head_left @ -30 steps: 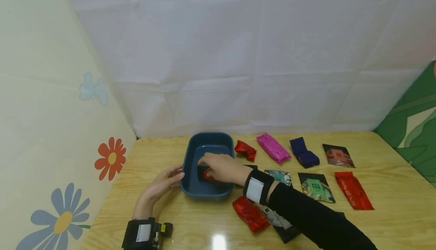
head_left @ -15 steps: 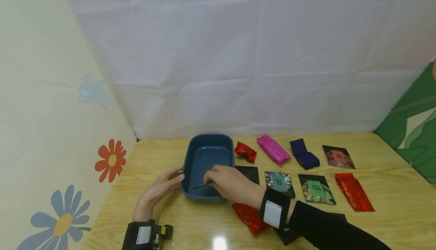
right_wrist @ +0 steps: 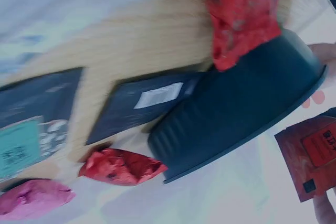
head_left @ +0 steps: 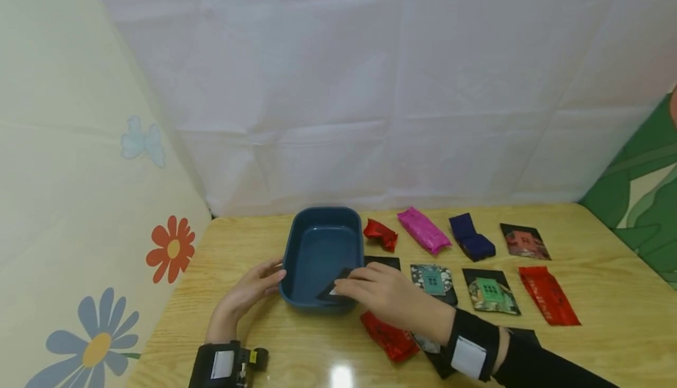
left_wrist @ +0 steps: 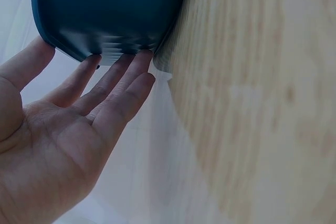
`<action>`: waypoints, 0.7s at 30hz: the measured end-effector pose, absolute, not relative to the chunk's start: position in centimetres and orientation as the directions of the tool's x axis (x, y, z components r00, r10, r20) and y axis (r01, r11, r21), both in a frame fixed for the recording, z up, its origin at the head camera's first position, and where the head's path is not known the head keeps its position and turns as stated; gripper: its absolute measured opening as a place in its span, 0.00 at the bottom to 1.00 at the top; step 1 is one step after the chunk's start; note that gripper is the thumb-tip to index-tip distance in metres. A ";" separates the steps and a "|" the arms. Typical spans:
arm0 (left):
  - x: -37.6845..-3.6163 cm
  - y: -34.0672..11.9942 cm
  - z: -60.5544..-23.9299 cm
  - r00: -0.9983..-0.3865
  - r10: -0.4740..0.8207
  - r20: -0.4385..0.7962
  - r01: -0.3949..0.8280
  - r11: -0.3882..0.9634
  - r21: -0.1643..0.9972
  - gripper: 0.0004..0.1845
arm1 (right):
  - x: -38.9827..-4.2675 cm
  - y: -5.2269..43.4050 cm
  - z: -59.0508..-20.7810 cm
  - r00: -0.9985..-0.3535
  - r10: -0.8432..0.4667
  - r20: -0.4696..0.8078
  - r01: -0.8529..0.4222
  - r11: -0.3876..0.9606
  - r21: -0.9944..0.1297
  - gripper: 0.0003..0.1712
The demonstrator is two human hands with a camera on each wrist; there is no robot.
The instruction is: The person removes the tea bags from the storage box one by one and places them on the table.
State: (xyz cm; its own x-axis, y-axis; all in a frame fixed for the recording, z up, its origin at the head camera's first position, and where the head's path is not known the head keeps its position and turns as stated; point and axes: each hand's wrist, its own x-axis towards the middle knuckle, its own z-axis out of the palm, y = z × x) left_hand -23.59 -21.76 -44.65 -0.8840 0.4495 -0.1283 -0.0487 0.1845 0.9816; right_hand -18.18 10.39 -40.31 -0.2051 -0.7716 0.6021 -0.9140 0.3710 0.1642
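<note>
Right hand (head_left: 391,294) pinches a flat black foil packet (head_left: 335,290) over the near rim of the dark blue plastic tub (head_left: 317,258); packet partly hidden by fingers. Left hand (head_left: 248,291), fingers straight, touches the tub's left wall.

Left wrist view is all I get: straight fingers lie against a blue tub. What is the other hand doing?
Observer: The right hand pinches a dark packet over the tub, at its near rim.
Operator: What is on the packet?
Observer: The right wrist view shows a reddish face with a red label.
Operator: Are there other packets?
Observer: Yes, several lie on the table right of the tub, among them a pink packet.
</note>
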 end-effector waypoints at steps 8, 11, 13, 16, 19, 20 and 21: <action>-23.5 -21.7 -44.5 -0.890 0.435 -0.135 -0.049 0.202 0.978 0.33 | -16.6 13.0 -41.0 -0.116 -0.804 0.583 -0.926 0.300 0.231 0.23; -23.5 -21.7 -44.5 -0.893 0.428 -0.139 -0.052 0.209 0.977 0.33 | -16.2 13.7 -41.1 -0.117 -0.808 0.577 -0.915 0.314 0.253 0.24; -23.5 -21.6 -44.4 -0.895 0.423 -0.143 -0.056 0.212 0.976 0.33 | -16.0 14.2 -41.1 -0.121 -0.804 0.582 -0.905 0.330 0.268 0.24; -23.4 -21.6 -44.4 -0.895 0.422 -0.143 -0.053 0.218 0.975 0.33 | -15.7 14.8 -41.1 -0.137 -0.798 0.587 -0.895 0.354 0.272 0.24; -23.5 -21.6 -44.3 -0.895 0.424 -0.141 -0.052 0.216 0.975 0.32 | -15.3 15.5 -41.2 -0.157 -0.799 0.581 -0.892 0.367 0.265 0.24; -23.5 -21.6 -44.3 -0.894 0.425 -0.141 -0.051 0.216 0.975 0.32 | -15.1 15.8 -41.3 -0.163 -0.801 0.576 -0.891 0.371 0.263 0.24; -23.5 -21.6 -44.3 -0.893 0.427 -0.141 -0.051 0.215 0.975 0.32 | -15.0 16.0 -41.3 -0.166 -0.802 0.574 -0.889 0.374 0.264 0.24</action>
State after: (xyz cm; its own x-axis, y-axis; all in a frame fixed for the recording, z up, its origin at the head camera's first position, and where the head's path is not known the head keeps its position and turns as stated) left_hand -23.47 -21.58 -44.33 -0.8932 0.4270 -0.1412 -0.0515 0.2147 0.9753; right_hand -14.99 16.01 -41.30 -0.1663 -0.8016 0.5743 -0.8893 0.3736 0.2639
